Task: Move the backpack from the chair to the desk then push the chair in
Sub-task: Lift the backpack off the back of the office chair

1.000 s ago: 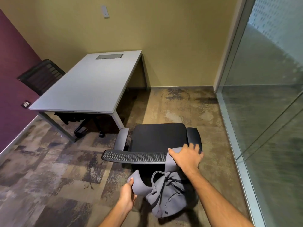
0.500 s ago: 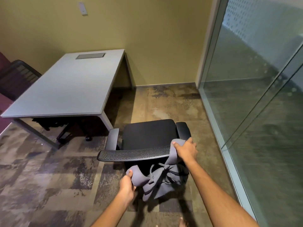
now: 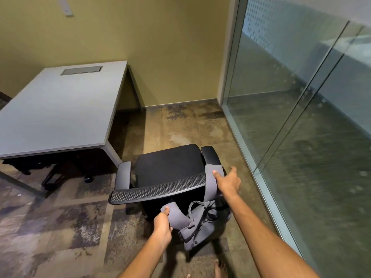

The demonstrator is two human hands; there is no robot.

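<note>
A grey backpack [image 3: 202,225] hangs behind the backrest of a black office chair [image 3: 168,167], its straps spread apart. My left hand [image 3: 162,224] grips one padded strap low and to the left. My right hand [image 3: 227,181] holds the other strap where it loops over the right end of the mesh backrest. The chair stands a little to the right of the grey desk [image 3: 54,109], facing away from me, its seat bare.
A glass wall [image 3: 301,117] runs along the right, close to the chair. A yellow wall is at the back. Another chair's base [image 3: 66,173] sits under the desk. My bare foot [image 3: 219,268] shows at the bottom edge on patterned carpet.
The view has swung right and closer. My right hand has shifted its hold on the strap at the backrest's right end, pulling it up; my left hand keeps hold of the other strap.
</note>
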